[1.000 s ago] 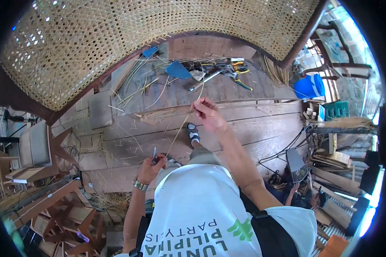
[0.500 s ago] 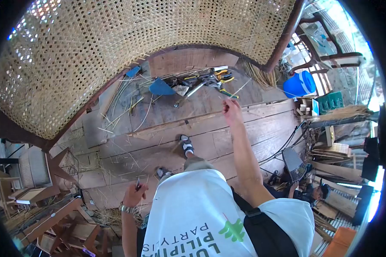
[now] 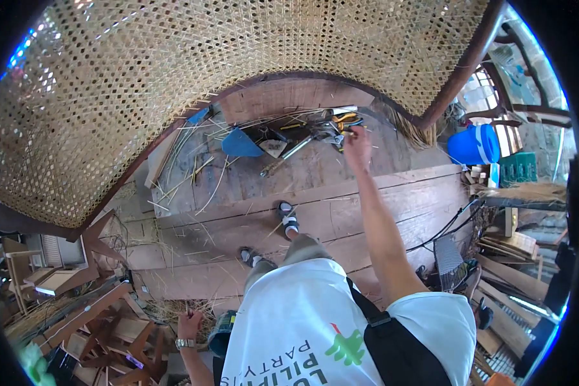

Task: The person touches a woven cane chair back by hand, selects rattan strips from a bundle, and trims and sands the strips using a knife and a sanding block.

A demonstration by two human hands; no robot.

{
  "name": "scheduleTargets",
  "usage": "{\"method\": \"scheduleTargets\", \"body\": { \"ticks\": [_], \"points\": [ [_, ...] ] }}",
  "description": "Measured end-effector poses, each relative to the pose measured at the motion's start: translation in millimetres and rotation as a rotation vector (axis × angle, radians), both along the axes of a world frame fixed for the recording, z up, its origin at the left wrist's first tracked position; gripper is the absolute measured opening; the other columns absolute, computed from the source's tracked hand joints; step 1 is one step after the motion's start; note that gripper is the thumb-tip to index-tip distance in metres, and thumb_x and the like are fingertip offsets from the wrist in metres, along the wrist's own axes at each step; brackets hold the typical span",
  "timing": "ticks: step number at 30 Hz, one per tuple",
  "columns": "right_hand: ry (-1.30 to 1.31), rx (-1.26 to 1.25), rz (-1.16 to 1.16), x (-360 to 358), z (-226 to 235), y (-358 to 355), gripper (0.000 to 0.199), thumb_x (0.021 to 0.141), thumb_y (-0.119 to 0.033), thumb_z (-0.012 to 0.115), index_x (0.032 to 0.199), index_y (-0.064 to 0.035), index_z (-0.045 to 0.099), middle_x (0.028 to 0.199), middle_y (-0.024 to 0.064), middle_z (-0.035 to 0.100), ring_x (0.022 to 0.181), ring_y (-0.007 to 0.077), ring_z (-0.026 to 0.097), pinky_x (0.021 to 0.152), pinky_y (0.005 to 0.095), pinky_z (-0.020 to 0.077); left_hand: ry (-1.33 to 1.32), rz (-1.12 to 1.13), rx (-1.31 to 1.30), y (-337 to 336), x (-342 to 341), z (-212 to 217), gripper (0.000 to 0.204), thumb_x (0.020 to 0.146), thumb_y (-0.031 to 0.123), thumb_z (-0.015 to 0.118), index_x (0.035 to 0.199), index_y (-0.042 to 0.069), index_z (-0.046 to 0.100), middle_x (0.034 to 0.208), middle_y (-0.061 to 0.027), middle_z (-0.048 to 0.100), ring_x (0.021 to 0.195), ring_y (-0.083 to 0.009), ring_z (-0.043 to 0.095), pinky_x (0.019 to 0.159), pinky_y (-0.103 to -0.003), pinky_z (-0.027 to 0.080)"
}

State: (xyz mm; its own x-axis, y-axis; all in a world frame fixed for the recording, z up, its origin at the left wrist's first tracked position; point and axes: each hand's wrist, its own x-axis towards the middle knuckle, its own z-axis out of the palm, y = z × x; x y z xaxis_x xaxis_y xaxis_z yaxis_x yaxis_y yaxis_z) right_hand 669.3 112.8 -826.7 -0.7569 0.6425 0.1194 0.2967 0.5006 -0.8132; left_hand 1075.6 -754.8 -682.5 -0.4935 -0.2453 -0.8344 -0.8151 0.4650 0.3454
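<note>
Reaching forward over the worn wooden plank floor (image 3: 367,206), the right hand (image 3: 357,143) hovers at the scattered pile of hand tools with yellow and black grips (image 3: 331,125), its fingers curled downward; whether they already pinch anything is too small to tell. The left hand (image 3: 188,323), with a metal watch at the wrist, hangs low by the person's side with fingers loosely bent, seemingly around something small, though I cannot tell what. To do this reach well, I judge it wise to pick one tool cleanly by its handle instead of raking through the heap, and to keep clear of the thin pale cane strips (image 3: 199,170) lying loose beside it (they would snag easily). The large woven cane panel in a curved dark wood frame (image 3: 193,77) arches above the pile. As for containers, a blue plastic bucket (image 3: 475,144) stands well apart at the right, beside a green crate (image 3: 518,168); the contents of both are hidden from this angle.
</note>
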Motion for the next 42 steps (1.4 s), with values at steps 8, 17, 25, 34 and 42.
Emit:
{"method": "scheduleTargets", "body": {
  "ticks": [8, 17, 25, 34, 42],
  "points": [
    [-0.200, 0.343, -0.026, -18.1, -21.8, 103.4, 0.034, 0.114, -0.021, 0.085, 0.144, -0.0069, 0.080, 0.148, 0.0180, 0.084, 0.144, 0.0478, 0.072, 0.125, 0.0582, 0.0620, 0.187, 0.597, 0.505, 191.3, -81.8, -5.2, 0.026, 0.121, 0.036, 0.092, 0.107, 0.015, 0.084, 0.083, 0.0018, 0.076, 0.059, -0.0075, 0.057, 0.054, -0.030, 0.038],
    [-0.339, 0.334, 0.114, 6.3, 8.2, 160.9, 0.040, 0.113, -0.024, 0.086, 0.149, -0.0087, 0.078, 0.149, 0.0215, 0.081, 0.139, 0.0475, 0.077, 0.122, 0.0604, 0.0633, 0.154, 0.426, 0.285, 291.3, -146.4, -12.3, 0.038, 0.122, 0.047, 0.090, 0.112, 0.011, 0.086, 0.079, 0.0014, 0.075, 0.060, -0.0068, 0.056, 0.055, -0.030, 0.038],
    [-0.364, 0.146, 0.266, -49.2, 43.4, 243.1, 0.044, 0.115, -0.026, 0.085, 0.155, -0.0093, 0.078, 0.153, 0.0253, 0.081, 0.138, 0.0472, 0.080, 0.121, 0.0625, 0.0637, 0.153, 0.411, 0.163, 313.5, -168.2, -8.9, 0.043, 0.121, 0.052, 0.090, 0.111, 0.011, 0.086, 0.077, 0.0020, 0.073, 0.062, -0.0066, 0.060, 0.055, -0.030, 0.040],
    [-0.164, 0.163, 0.819, -115.8, 64.8, -45.1, 0.094, 0.114, -0.045, 0.091, 0.191, -0.0068, 0.053, 0.171, 0.0296, 0.069, 0.159, 0.0501, 0.067, 0.136, 0.0652, 0.0524, 0.243, 0.479, 0.253, 365.2, -213.4, -9.6, 0.035, 0.123, 0.043, 0.090, 0.110, 0.010, 0.086, 0.077, 0.0017, 0.073, 0.063, -0.0070, 0.063, 0.056, -0.028, 0.043],
    [-0.142, 0.358, 0.872, -186.8, -9.5, -213.2, 0.072, 0.111, -0.018, 0.082, 0.181, -0.0073, 0.065, 0.150, 0.0229, 0.073, 0.144, 0.0460, 0.070, 0.126, 0.0590, 0.0587, 0.301, 0.474, 0.206, 369.2, -221.1, 9.2, 0.040, 0.126, 0.043, 0.086, 0.109, 0.007, 0.086, 0.076, 0.0000, 0.074, 0.062, -0.0076, 0.062, 0.058, -0.030, 0.042]
  ]
}}
